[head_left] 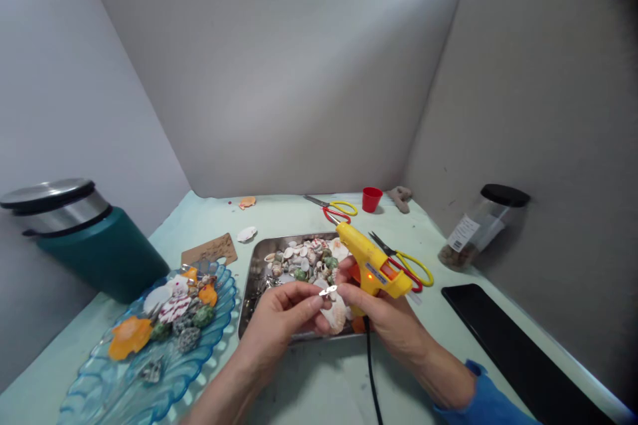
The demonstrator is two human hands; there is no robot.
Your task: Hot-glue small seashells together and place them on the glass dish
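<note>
My left hand (286, 312) pinches a small flat silver metal piece (327, 290) between thumb and forefinger. Its exact kind is too small to make out. A pale scallop shell (336, 316) is just below, by the fingers of both hands; which of them bears it I cannot tell. In my right hand (386, 319) is a yellow hot glue gun (371, 259), nozzle pointing up and away, its orange light lit and its black cord hanging down. My right thumb tip reaches the metal piece's right end. Behind the hands, a metal tray (248, 299) holds many small shells (304, 259).
At left, a blue scalloped plate (199, 362) carries shells beside a teal bottle (104, 246) and brown card (212, 251). Two pairs of scissors (343, 207), (416, 269) and a red cup (371, 199) lie behind. A jar (478, 229) and black slab (518, 339) are right.
</note>
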